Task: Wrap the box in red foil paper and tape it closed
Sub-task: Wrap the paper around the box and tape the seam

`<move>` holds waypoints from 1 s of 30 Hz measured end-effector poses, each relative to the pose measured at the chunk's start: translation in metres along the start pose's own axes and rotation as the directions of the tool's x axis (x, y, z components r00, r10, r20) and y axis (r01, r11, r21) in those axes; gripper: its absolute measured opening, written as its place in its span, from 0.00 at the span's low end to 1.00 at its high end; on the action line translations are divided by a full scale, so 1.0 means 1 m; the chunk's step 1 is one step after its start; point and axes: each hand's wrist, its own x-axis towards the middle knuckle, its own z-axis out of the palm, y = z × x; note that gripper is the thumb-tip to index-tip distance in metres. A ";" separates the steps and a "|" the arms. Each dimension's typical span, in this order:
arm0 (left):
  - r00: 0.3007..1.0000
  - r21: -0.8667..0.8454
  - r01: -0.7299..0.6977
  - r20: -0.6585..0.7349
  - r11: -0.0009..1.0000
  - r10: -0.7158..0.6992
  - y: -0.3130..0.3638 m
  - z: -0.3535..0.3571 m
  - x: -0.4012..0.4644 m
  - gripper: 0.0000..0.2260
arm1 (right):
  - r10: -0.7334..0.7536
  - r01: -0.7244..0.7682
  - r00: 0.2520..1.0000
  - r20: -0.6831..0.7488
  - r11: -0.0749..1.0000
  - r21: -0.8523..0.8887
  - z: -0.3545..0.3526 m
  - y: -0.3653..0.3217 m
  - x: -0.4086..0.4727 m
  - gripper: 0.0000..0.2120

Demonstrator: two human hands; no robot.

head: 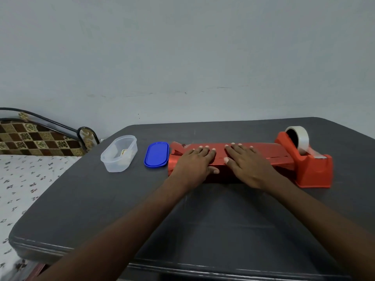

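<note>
Both hands lie flat, side by side, on top of the red foil paper [263, 152], which is folded over the box on the table. The left hand [195, 162] has its fingers straight and together, palm down, thumb against the near side of the wrap. The right hand [246, 163] presses with fingers slightly spread. Foil sticks out loosely past the left hand's end, crumpled, and its right end touches the red tape dispenser [310, 165], which carries a roll of clear tape [302, 138]. Left of the wrap lies a blue lid [156, 155], and farther left a clear plastic container [119, 153] with a small label inside. All rest on a dark grey table [101, 199] by a pale wall [182, 57]; a bed with a floral sheet [24, 183] stands at the left.
</note>
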 end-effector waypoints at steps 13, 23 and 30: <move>0.838 -0.237 0.286 -0.407 0.929 -0.362 -0.030 -0.029 -0.018 0.23 | -0.019 0.017 1.000 -0.022 0.995 -0.101 0.009 0.002 -0.002 0.34; 0.643 -0.764 0.639 0.461 0.095 -0.612 -0.091 -0.045 0.031 0.18 | -0.022 0.019 0.999 -0.041 0.996 -0.082 0.008 0.000 -0.004 0.42; 0.615 -0.806 0.590 0.413 0.045 -0.671 -0.102 -0.023 0.034 0.12 | -0.027 0.019 0.997 -0.074 0.994 -0.110 0.011 0.001 -0.004 0.42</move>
